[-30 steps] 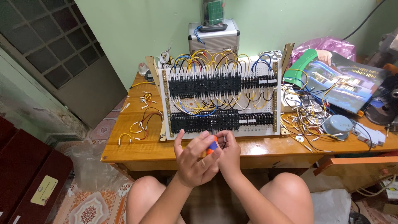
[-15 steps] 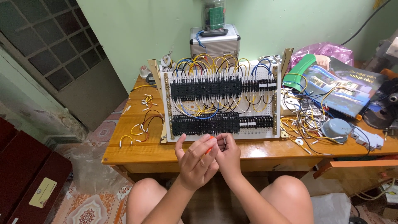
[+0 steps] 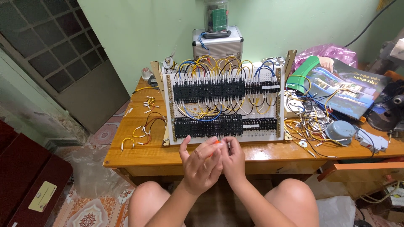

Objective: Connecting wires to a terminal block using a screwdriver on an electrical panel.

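Observation:
My left hand [image 3: 201, 164] and my right hand [image 3: 234, 160] meet just in front of the table's front edge, above my knees. The left hand's fingers close around a small orange-handled tool [image 3: 215, 143], mostly hidden by them. The right hand pinches a thin dark metal end [image 3: 228, 145] next to it; I cannot tell whether this is the tool's shaft or a wire end. Right behind the hands stands a tilted white wiring panel [image 3: 223, 136] with two rows of black terminal blocks [image 3: 208, 125] and yellow, blue and white wires.
The wooden table [image 3: 139, 153] carries loose wire pieces [image 3: 143, 130] at left. At right lie a wire tangle [image 3: 307, 126], a round grey part [image 3: 340, 131] and a glossy booklet [image 3: 345, 90]. A silver case [image 3: 218, 42] stands behind the panel. An open drawer [image 3: 362, 171] juts out at right.
Both hands have stayed together in front of the panel and shifted slightly. The orange tool, plainly visible between the fingers a second ago, is now mostly covered.

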